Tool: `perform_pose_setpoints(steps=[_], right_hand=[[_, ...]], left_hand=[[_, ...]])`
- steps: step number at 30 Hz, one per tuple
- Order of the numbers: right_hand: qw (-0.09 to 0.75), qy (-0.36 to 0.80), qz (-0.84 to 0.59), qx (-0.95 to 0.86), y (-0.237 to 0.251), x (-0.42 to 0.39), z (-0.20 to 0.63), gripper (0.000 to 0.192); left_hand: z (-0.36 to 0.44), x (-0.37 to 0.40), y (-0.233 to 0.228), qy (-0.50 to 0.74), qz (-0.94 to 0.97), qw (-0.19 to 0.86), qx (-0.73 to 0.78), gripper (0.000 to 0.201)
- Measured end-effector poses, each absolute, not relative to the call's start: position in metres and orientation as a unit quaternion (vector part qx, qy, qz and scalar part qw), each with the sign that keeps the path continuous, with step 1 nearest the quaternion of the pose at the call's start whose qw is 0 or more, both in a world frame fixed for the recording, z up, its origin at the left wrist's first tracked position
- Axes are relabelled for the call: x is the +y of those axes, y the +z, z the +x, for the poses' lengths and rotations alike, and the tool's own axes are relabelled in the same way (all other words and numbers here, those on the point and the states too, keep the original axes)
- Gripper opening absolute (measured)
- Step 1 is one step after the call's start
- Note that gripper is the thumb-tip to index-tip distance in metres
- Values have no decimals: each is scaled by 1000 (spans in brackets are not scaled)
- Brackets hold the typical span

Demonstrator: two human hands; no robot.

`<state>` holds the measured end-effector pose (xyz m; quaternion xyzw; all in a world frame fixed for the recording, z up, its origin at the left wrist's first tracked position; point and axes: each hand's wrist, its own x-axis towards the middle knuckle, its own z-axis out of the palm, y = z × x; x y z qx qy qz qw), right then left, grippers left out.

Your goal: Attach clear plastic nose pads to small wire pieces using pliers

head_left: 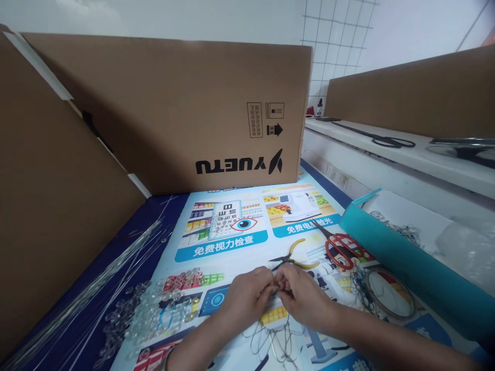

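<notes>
Both of our hands meet low on the printed poster (232, 242), fingertips pressed together: our left hand (249, 296) and our right hand (301, 299) are pinched shut on a small piece of thin wire (278, 337), whose loose loops trail down from the fingers onto the poster toward us. What exactly sits between the fingertips is too small to tell.

Just beyond the hands, on the poster, lie yellow-handled pliers (296, 255), and to the right of those, red-handled scissors (342, 247). Near the right hand, at the poster's right side, rests a roll of clear tape (389, 299) with more tangled wire around it. A teal tray (390, 247) runs along the poster's right edge.

Left of the hands, a heap of clear glass beads (154, 312) spreads over the poster's left edge, and further left a bundle of long clear rods (96, 288) lies on the dark blue surface (154, 216). At the poster's far end stands a big cardboard box (174, 113) printed upside down; another cardboard panel (46, 206) walls the left side. Beyond the tray, a white ledge (386, 154) carries black scissors (382, 139).
</notes>
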<state>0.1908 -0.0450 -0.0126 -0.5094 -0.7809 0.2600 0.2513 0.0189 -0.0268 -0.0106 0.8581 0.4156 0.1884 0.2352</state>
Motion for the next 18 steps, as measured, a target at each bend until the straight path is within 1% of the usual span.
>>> perform_pose_setpoints(steps=[8,12,15,18], right_hand=[[239,259,-512,-783,-8,-44,192,21],[223,228,-499,-806,-8,-44,195,21],[201,187,-493,-826,-7,-45,200,14],[153,157,-502,-837,-2,-46,203,4]], left_hand=[[19,-27,-9,184,857,244,416,14],[19,-27,-10,184,858,244,412,12],[18,-27,-10,185,859,239,414,13],[19,-27,-9,182,859,233,417,15]])
